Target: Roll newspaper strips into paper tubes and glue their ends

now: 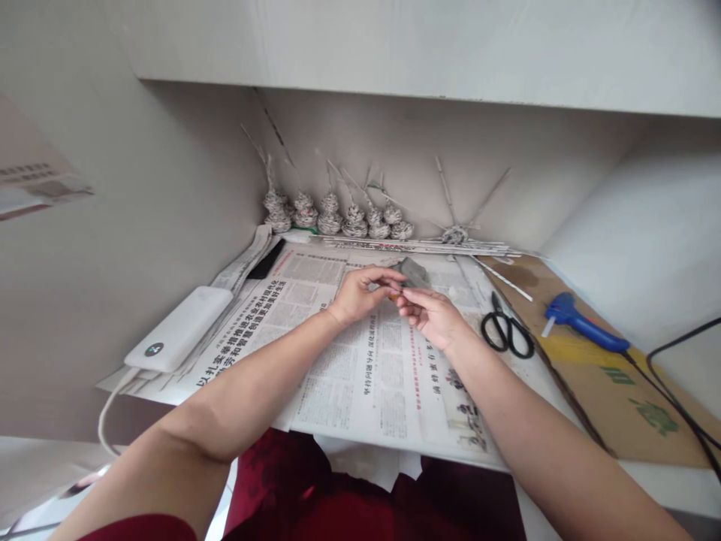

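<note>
My left hand (365,291) and my right hand (429,312) meet above the newspaper (338,376), fingertips pinched together. A tiny orange piece (393,297) shows between them, too small and covered to name. Just behind the fingers lies a crumpled-looking grey item (414,272), partly hidden by my hands. To the right of my right hand, black-handled scissors (507,330) rest with their blades pointing away from me.
Several gourd shapes woven from paper (330,214) line the back wall, with thin paper sticks (417,246) in front. A blue glue gun (586,323) lies on cardboard (602,406) at right. A white power bank (180,330) sits left. An overhead panel (428,49) spans the top.
</note>
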Demonstrator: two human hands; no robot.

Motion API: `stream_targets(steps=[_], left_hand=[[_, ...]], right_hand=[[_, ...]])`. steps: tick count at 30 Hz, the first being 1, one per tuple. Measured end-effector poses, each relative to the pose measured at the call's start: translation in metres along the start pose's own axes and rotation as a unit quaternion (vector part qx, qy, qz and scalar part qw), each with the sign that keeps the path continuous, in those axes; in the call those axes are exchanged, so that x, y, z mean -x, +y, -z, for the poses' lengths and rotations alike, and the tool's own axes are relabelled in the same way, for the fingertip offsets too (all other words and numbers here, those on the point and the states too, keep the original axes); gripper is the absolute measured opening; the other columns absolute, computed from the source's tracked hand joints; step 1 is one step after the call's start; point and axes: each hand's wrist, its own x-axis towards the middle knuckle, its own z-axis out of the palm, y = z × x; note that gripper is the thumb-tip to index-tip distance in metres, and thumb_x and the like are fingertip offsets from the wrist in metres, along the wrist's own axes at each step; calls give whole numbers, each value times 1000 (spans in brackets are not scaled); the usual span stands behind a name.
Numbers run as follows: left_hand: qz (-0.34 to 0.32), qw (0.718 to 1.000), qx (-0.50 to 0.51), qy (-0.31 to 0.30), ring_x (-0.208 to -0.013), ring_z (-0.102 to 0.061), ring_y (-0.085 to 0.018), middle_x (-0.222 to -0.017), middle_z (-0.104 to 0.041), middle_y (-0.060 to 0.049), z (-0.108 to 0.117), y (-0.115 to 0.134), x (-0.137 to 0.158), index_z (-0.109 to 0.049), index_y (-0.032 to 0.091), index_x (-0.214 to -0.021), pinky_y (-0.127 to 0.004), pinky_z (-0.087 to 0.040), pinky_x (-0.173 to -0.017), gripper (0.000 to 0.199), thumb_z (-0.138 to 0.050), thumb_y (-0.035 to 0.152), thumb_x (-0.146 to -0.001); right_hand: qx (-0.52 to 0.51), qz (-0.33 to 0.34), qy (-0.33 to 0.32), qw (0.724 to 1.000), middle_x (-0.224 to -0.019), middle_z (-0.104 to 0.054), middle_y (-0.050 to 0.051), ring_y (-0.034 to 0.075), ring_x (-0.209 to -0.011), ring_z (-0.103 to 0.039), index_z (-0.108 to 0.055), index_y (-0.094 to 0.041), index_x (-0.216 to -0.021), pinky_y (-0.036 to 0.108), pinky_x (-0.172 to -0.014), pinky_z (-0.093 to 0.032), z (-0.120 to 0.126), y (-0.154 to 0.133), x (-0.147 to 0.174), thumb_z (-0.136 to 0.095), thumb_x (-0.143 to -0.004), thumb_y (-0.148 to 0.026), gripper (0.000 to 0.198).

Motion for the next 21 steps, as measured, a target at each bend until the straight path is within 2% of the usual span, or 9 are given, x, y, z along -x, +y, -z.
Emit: stream_targets(steps=[4, 9, 13, 21], left_hand=[[-17, 1000, 2, 16, -77, -65, -13, -83, -68, -5, -2, 2, 0, -68, 15, -95, -27, -51, -78, 20, -64, 15, -75], [-11, 998, 52, 38, -76, -66, -15, -81, -70, -6, -6, 1, 1, -68, 13, -94, -28, -53, -75, 21, -66, 20, -74], [-4, 995, 84, 52, -77, -67, -16, -82, -70, -6, -7, 3, 1, -67, 13, -93, -29, -54, -75, 22, -68, 22, -73], [-15, 996, 69, 57, -75, -67, -15, -81, -71, -6, -7, 8, 2, -68, 13, -90, -28, -55, -74, 20, -68, 23, -73]], right_hand=[[-13, 10, -3, 1000, -65, -67, 2, 8, -53, -61, -69, -13, -74, 13, -39, -39, -1, -1, 0, -74, -65, -24, 15], [-31, 36, 0, 999, -60, -64, -1, 6, -49, -58, -66, -14, -66, 13, -37, -36, -4, 1, 0, -74, -65, -25, 13], [-39, 36, -27, 998, -65, -65, 0, 6, -52, -59, -67, -14, -71, 13, -40, -38, -5, -3, 4, -73, -67, -27, 15], [-18, 57, -38, 997, -64, -65, 0, 7, -52, -59, -66, -14, -69, 13, -39, -37, -5, -7, 6, -73, -68, -27, 14]])
